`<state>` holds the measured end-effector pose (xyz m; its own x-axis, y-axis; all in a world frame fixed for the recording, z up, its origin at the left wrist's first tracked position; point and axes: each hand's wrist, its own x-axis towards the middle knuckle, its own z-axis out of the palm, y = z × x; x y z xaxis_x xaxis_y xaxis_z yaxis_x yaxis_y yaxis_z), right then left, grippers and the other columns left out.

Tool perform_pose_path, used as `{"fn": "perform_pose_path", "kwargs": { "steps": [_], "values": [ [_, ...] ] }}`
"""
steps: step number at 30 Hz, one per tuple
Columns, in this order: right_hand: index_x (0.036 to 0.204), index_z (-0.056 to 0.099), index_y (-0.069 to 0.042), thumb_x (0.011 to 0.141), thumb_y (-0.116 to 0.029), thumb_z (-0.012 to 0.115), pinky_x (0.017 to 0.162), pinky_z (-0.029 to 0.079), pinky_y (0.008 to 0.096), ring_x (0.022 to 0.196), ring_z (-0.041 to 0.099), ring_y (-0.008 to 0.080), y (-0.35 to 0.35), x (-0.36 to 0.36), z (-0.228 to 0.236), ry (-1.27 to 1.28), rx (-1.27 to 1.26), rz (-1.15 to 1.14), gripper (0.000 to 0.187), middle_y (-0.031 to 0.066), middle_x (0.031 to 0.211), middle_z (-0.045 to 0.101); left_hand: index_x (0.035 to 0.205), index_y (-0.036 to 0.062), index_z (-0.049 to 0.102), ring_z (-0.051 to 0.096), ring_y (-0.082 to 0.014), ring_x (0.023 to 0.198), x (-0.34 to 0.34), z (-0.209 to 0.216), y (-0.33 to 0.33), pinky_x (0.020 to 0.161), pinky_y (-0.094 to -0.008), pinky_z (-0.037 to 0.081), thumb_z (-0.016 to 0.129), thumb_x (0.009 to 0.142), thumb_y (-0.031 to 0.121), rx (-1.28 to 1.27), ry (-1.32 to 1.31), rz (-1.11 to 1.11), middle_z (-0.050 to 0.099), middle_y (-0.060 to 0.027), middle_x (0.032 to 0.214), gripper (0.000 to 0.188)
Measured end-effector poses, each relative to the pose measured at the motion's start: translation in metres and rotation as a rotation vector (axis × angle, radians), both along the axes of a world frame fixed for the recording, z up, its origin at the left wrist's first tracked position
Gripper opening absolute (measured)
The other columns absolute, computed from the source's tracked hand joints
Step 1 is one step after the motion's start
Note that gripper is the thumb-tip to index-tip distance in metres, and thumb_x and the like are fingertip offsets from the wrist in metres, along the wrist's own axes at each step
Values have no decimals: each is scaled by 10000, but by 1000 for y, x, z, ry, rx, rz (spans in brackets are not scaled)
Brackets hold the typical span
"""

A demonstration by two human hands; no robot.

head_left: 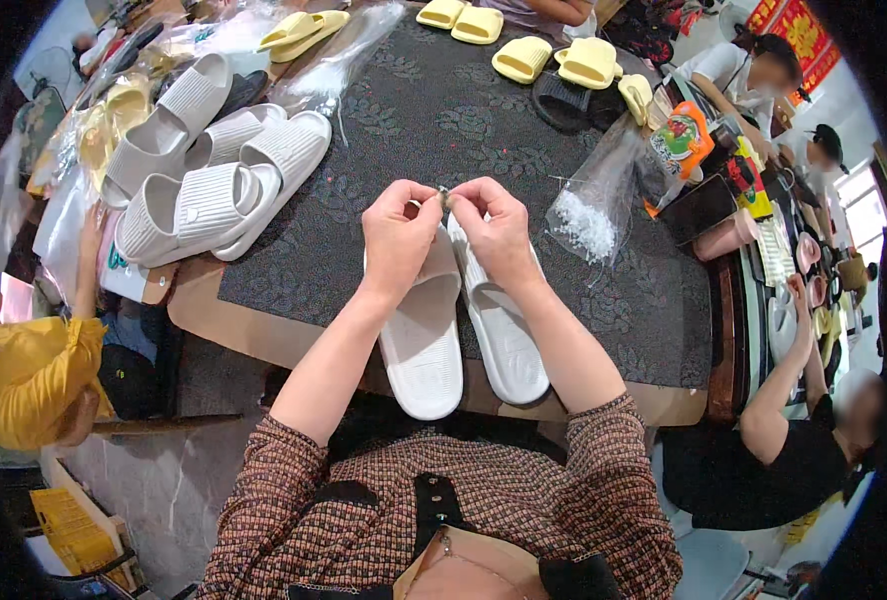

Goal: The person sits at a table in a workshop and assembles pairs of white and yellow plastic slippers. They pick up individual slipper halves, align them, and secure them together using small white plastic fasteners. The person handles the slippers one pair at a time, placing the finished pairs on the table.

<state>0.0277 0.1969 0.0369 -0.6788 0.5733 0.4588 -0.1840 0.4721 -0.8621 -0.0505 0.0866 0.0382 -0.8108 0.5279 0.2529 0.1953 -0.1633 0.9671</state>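
Note:
My left hand and my right hand meet over the table, thumbs and fingertips pinched together on a tiny dark object. It is too small and too covered by the fingers to name. Below my hands lie two light grey slippers side by side, toes away from me: the left slipper and the right slipper. My hands and wrists hide part of their ribbed straps. The slippers' heels reach past the table's near edge.
Grey slippers lie piled at the left. Yellow slippers sit along the far side. A clear bag of small white pieces lies right of my hands, near an orange packet. Other people work on both sides and across the dark patterned tablecloth.

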Motion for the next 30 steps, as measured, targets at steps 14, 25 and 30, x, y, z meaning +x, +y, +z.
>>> {"fn": "perform_pose_path", "kwargs": {
  "steps": [14, 25, 30],
  "values": [
    [787, 638, 7, 814, -71, 634, 544, 455, 256, 572, 576, 99, -3, 2, 6, -2, 21, -14, 82, 78, 658, 641, 824, 37, 630, 494, -7, 573, 0, -7, 2, 476, -188, 389, 639, 861, 82, -21, 167, 74, 569, 46, 675, 59],
    [785, 647, -23, 802, -92, 647, 562, 461, 290, 573, 579, 157, -1, 1, -1, -28, 79, -52, 71, 78, 657, 636, 812, 37, 628, 484, -8, 545, 0, -8, 3, 464, -194, 390, 638, 860, 88, -42, 224, 108, 561, 42, 652, 71],
    [778, 644, -25, 803, -94, 645, 571, 460, 296, 580, 573, 152, -3, 2, 2, -41, 45, -48, 74, 75, 652, 634, 807, 31, 630, 484, -9, 573, 1, -7, 2, 495, -195, 389, 642, 846, 72, -28, 272, 115, 567, 40, 673, 57]
  ]
}}
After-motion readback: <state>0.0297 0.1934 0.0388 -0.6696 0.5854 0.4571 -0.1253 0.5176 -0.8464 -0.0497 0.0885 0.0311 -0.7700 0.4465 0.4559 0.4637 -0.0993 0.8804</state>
